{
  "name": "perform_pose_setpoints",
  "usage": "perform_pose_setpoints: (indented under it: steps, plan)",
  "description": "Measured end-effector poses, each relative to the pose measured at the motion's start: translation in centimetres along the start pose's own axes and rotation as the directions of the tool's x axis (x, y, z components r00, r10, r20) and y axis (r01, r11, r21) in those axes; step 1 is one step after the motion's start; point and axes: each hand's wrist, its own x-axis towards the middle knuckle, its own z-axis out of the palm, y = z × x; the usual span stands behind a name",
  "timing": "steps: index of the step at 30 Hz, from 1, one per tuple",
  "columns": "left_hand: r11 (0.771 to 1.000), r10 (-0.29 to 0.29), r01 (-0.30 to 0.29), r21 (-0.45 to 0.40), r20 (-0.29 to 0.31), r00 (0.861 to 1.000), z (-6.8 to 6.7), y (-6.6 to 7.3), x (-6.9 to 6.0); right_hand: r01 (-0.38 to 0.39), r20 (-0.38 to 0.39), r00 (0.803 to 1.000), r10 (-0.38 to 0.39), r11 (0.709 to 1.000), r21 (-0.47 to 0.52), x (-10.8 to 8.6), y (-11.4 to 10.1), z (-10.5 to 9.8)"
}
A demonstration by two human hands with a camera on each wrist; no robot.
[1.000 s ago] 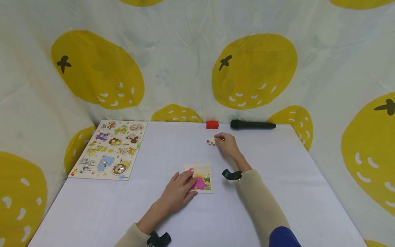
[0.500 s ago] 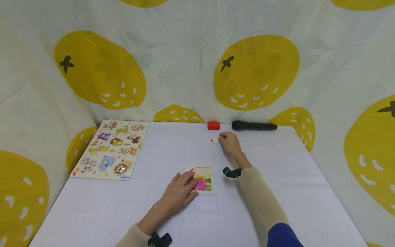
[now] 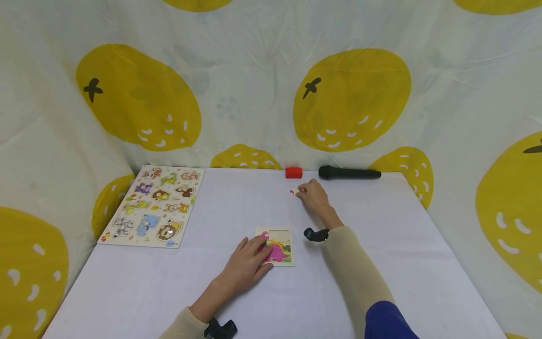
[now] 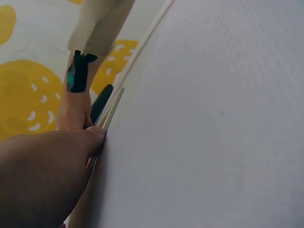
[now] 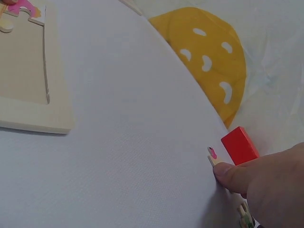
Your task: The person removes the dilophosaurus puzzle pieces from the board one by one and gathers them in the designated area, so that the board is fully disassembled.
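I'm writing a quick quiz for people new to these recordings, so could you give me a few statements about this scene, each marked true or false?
1. The left hand rests on the dinosaur puzzle. True.
2. Every space in the dinosaur puzzle is filled. False: the right wrist view shows a bare area inside it.
3. The right hand pinches a puzzle piece. True.
4. In the head view, the black microphone lies left of the red block. False: it lies to the right.
5. The animal puzzle board lies left of both hands in the head view. True.
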Motion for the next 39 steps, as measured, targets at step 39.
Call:
perform_pose_setpoints:
  steps: [39]
  plan:
    - [0.999, 0.025, -0.028, -0.022, -0.127, 0.992, -0.5, 0.7, -0.4, 0.148, -0.067, 0.988, -0.138, 0.974, 0.171, -6.6, -5.1, -0.7]
